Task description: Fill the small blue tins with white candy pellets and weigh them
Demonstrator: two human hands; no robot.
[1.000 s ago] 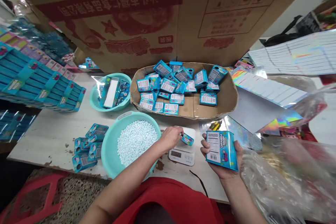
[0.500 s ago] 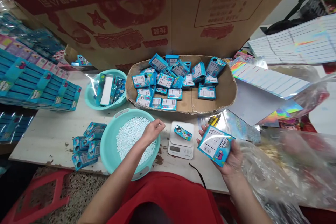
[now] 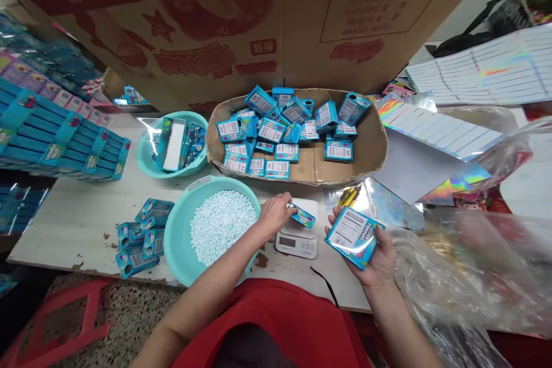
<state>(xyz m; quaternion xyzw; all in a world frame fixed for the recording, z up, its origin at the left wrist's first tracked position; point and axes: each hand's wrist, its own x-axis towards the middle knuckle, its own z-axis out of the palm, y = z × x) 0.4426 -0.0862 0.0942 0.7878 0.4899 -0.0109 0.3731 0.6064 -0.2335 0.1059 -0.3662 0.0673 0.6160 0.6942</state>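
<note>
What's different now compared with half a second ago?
The left hand has moved right, from over the bowl of white pellets to the left end of the small blue box on the scale; whether it grips the box is unclear. The right hand still holds the blue pack. The box remains on the scale, and the open carton looks unchanged.

The held blue box (image 3: 353, 234) looks like glossy printed card; the large basin (image 3: 177, 241) and scale (image 3: 302, 249) are smooth plastic. The tabletop (image 3: 86, 218) shows chipped, rough-patched paint, the long tray (image 3: 304, 173) matt cardboard, the crumpled bag (image 3: 466, 282) shiny clear film.
</note>
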